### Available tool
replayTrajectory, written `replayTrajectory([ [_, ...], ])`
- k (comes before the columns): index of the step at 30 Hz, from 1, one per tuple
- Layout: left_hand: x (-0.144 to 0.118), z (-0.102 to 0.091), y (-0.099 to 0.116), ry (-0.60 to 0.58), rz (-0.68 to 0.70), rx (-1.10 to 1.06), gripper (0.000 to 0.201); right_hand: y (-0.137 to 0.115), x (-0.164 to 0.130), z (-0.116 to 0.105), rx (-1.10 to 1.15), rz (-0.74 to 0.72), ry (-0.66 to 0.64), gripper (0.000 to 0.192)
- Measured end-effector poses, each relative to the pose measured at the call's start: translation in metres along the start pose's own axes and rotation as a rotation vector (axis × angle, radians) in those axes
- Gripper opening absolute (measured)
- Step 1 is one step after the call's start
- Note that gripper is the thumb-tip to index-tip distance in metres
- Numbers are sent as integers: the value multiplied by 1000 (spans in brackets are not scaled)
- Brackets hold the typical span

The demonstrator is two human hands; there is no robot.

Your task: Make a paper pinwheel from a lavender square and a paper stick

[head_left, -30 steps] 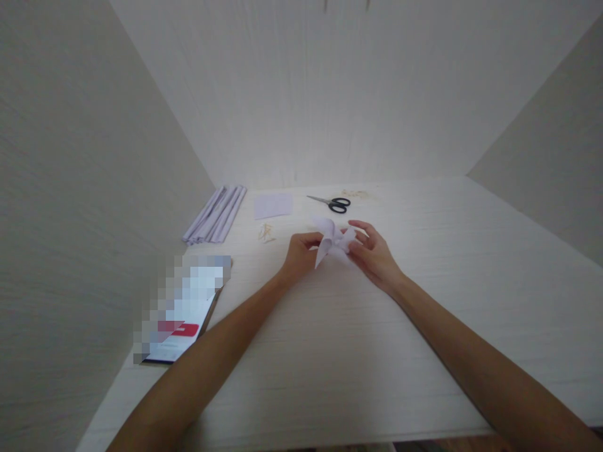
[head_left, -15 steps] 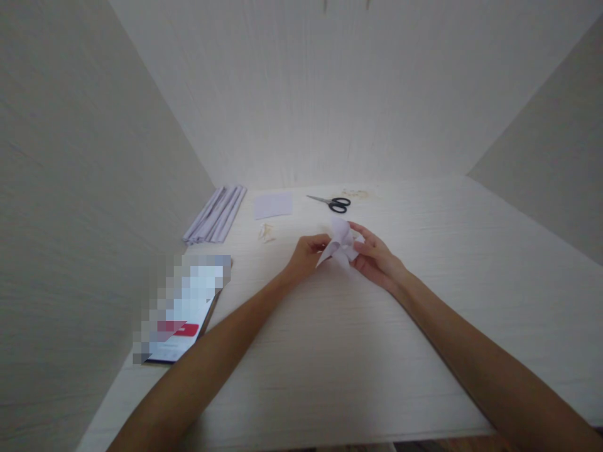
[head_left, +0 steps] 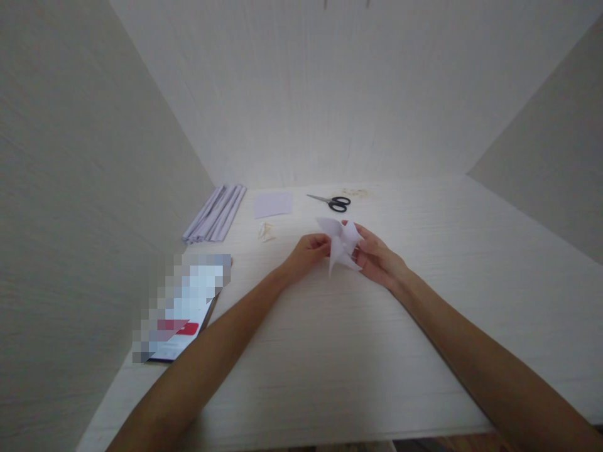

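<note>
Left hand [head_left: 308,251] and right hand [head_left: 377,258] both pinch a folded white paper pinwheel [head_left: 340,245] just above the pale wood-grain desk [head_left: 330,364], boxed in by plain light walls; scissors [head_left: 332,202] lie farther back

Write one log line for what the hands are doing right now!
left hand: pinching folded paper shape | right hand: holding it too | scissors: untouched behind

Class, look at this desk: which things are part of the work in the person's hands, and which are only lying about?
In hand:
folded paper piece, pinched between left hand and right hand.

Lying about:
scissors
flat paper square
bundle of paper strips
small pale bits
phone
</note>
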State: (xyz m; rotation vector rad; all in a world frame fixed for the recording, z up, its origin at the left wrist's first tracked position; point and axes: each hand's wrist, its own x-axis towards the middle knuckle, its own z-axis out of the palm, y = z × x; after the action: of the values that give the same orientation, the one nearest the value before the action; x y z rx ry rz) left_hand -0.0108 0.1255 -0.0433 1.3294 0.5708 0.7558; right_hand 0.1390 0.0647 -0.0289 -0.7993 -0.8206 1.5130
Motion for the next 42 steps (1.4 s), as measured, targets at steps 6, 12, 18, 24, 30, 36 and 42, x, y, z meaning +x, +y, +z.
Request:
replayTrajectory([
  [6,2,1,-1,89,-55,-29,28,2,1,1,52,-15,11,43],
  [12,3,0,-3,67,-72,-59,27,3,3,1,42,-51,58,43],
  [18,3,0,-3,59,-72,0,29,3,2,5,-18,-65,82,43],
  [24,4,-2,-4,50,-55,28,27,4,3,3,-7,-54,74,43],
  [30,4,-4,-5,31,-7,14,25,5,3,1,4,-58,61,43],
  [36,4,-2,-3,25,13,87,24,6,3,2,18,-46,68,42],
  [42,3,-2,-2,18,-7,89,23,8,5,2,15,-63,105,44],
])
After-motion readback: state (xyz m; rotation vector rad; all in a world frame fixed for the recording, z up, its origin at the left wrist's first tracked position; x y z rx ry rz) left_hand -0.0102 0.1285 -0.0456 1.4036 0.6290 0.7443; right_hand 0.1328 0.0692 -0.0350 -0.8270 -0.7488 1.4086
